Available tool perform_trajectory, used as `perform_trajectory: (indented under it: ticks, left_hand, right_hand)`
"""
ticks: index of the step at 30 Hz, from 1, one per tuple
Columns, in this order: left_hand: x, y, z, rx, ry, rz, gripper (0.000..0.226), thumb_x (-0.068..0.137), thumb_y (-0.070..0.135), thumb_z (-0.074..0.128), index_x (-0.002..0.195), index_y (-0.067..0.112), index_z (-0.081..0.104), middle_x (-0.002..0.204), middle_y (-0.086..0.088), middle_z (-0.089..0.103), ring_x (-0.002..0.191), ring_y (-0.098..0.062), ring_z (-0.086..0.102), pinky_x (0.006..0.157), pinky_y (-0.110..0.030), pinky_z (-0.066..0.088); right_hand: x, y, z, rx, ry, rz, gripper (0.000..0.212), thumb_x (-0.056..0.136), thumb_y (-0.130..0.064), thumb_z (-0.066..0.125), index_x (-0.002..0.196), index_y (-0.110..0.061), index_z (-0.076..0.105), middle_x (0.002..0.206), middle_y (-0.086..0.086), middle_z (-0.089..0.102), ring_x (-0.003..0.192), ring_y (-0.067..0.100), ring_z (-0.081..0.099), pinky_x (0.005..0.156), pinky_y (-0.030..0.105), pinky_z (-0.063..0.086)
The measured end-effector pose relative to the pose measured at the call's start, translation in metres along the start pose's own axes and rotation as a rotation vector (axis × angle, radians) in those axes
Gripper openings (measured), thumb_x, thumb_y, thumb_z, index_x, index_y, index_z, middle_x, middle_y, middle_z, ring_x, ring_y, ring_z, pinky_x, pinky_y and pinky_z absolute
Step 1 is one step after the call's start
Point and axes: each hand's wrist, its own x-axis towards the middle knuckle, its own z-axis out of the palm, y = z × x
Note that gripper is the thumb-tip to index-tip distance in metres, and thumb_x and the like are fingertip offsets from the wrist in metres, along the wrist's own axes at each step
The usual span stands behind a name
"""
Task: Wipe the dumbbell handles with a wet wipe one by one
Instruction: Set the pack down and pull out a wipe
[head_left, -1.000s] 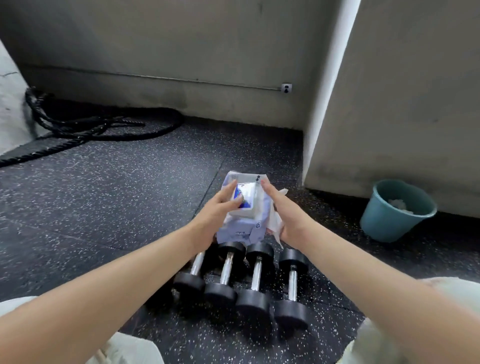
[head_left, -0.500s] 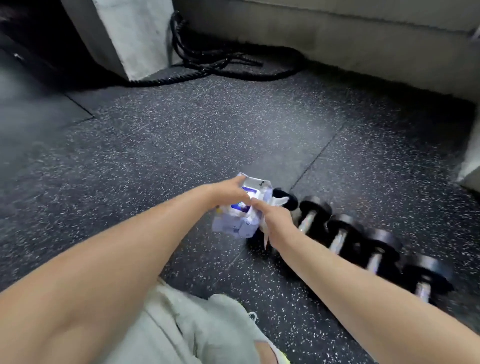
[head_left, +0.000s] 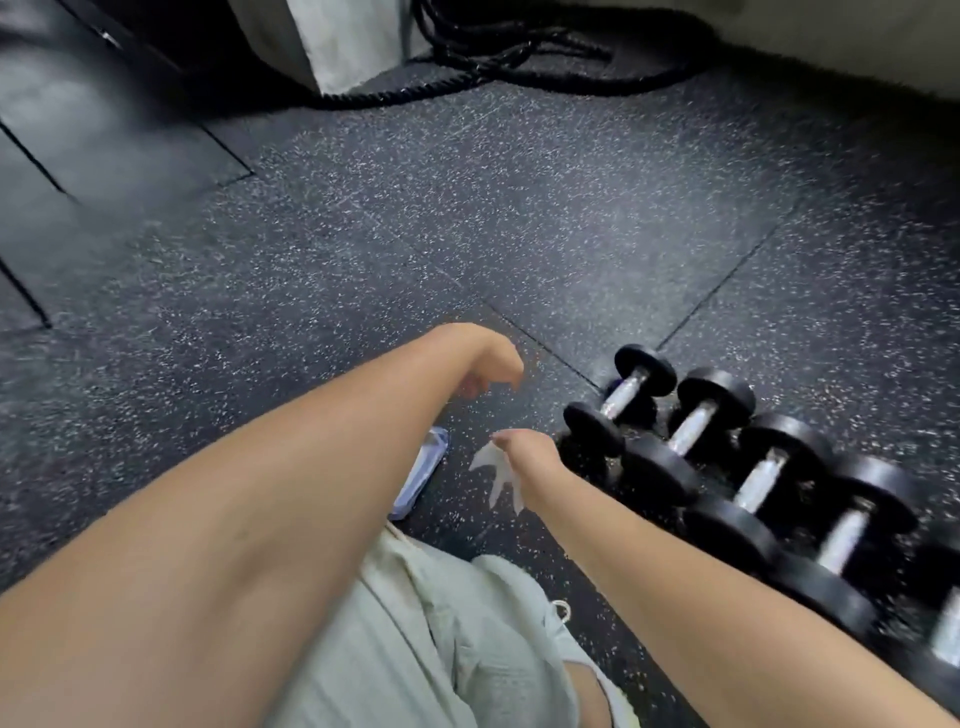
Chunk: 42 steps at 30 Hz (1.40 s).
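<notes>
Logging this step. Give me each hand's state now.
Left hand: curled, holds nothing visible; grip cannot be told.
Right hand: closed on wipe.

Five black round-ended dumbbells with chrome handles (head_left: 691, 423) lie in a row, the last cut off by the frame edge. One thin white wet wipe (head_left: 491, 465). One pale blue-and-white wipe packet (head_left: 423, 470). One coiled black rope (head_left: 519, 57). Two bare hands.

The speckled black rubber floor (head_left: 519, 218) is open ahead; the row of black dumbbells with metal handles (head_left: 727, 457) blocks the right.
</notes>
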Motion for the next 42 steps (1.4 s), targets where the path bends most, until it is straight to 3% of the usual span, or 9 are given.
perform_trajectory:
  ticks: [3, 6, 11, 16, 21, 27, 32, 38, 42]
  left_hand:
    - [-0.006, 0.031, 0.004, -0.152, -0.026, 0.098, 0.034, 0.099, 0.034, 0.057, 0.129, 0.018, 0.060, 0.115, -0.007, 0.067, 0.098, -0.026, 0.069, 0.092, -0.042, 0.059]
    - [-0.028, 0.082, 0.005, -0.191, -0.067, 0.270, 0.053, 0.088, 0.055, 0.069, 0.129, 0.023, 0.062, 0.110, -0.004, 0.063, 0.088, -0.022, 0.061, 0.075, -0.035, 0.053]
    - [-0.081, 0.183, 0.013, -0.452, -0.036, 0.614, 0.044, 0.083, 0.021, 0.087, 0.122, 0.018, 0.067, 0.120, -0.007, 0.073, 0.103, -0.017, 0.070, 0.102, -0.041, 0.056]
    - [-0.159, 0.315, 0.049, -0.732, -0.118, 0.899, 0.022, 0.093, 0.015, 0.077, 0.107, 0.002, 0.067, 0.088, -0.005, 0.071, 0.068, -0.010, 0.067, 0.060, -0.019, 0.053]
    - [-0.205, 0.401, 0.100, -0.780, -0.204, 1.003, 0.020, 0.095, 0.030, 0.070, 0.096, 0.010, 0.074, 0.084, -0.008, 0.068, 0.073, -0.020, 0.061, 0.066, -0.030, 0.046]
    - [-0.231, 0.502, 0.157, -0.741, -0.107, 0.945, 0.017, 0.093, 0.027, 0.070, 0.090, 0.010, 0.072, 0.085, -0.010, 0.061, 0.073, -0.022, 0.057, 0.059, -0.029, 0.043]
    - [-0.235, 0.569, 0.183, -0.770, -0.103, 0.905, 0.014, 0.092, 0.022, 0.071, 0.083, 0.012, 0.066, 0.072, -0.005, 0.056, 0.051, -0.011, 0.052, 0.043, -0.017, 0.037]
    - [-0.234, 0.609, 0.202, -1.092, -0.443, 0.932, 0.053, 0.096, 0.053, 0.064, 0.127, 0.012, 0.074, 0.128, -0.012, 0.072, 0.116, -0.028, 0.069, 0.103, -0.040, 0.053]
    - [-0.233, 0.612, 0.211, -1.136, -0.632, 1.063, 0.038, 0.105, 0.028, 0.057, 0.140, 0.015, 0.064, 0.141, -0.014, 0.063, 0.125, -0.032, 0.062, 0.115, -0.048, 0.043]
  right_hand:
    - [-0.015, -0.025, -0.067, 0.058, 0.053, -0.125, 0.029, 0.090, 0.000, 0.062, 0.116, -0.009, 0.070, 0.110, 0.013, 0.069, 0.097, 0.023, 0.066, 0.066, 0.024, 0.049]
    - [-0.049, -0.051, -0.151, 0.072, 0.059, -0.253, 0.032, 0.080, -0.005, 0.068, 0.110, -0.013, 0.074, 0.109, 0.010, 0.074, 0.105, 0.029, 0.068, 0.091, 0.040, 0.054]
    - [-0.158, -0.076, -0.289, 0.087, 0.076, -0.429, 0.022, 0.096, -0.007, 0.060, 0.117, -0.007, 0.068, 0.103, 0.010, 0.074, 0.087, 0.024, 0.068, 0.075, 0.036, 0.052]
    - [-0.272, -0.056, -0.408, 0.048, 0.310, -0.532, 0.012, 0.099, -0.019, 0.061, 0.105, -0.012, 0.069, 0.090, 0.004, 0.070, 0.072, 0.016, 0.065, 0.059, 0.027, 0.051]
    - [-0.339, -0.018, -0.464, -0.058, 0.499, -0.638, 0.041, 0.085, -0.066, 0.066, 0.101, -0.029, 0.071, 0.100, -0.006, 0.075, 0.094, 0.016, 0.070, 0.082, 0.033, 0.053]
    - [-0.372, 0.029, -0.531, -0.127, 0.585, -0.687, 0.027, 0.083, -0.040, 0.080, 0.106, -0.030, 0.070, 0.096, -0.006, 0.076, 0.092, 0.011, 0.070, 0.079, 0.023, 0.051]
    - [-0.375, 0.038, -0.590, -0.131, 0.746, -0.649, 0.041, 0.096, -0.035, 0.063, 0.066, -0.011, 0.051, 0.057, 0.000, 0.045, 0.058, 0.011, 0.040, 0.049, 0.021, 0.030]
    - [-0.372, 0.010, -0.635, 0.205, 0.806, -0.616, 0.032, 0.095, -0.024, 0.060, 0.096, 0.007, 0.067, 0.080, 0.017, 0.064, 0.072, 0.018, 0.052, 0.066, 0.029, 0.045]
    - [-0.377, -0.008, -0.644, 0.347, 0.772, -0.617, 0.025, 0.097, -0.023, 0.060, 0.102, -0.001, 0.071, 0.090, 0.014, 0.069, 0.081, 0.026, 0.064, 0.082, 0.036, 0.056]
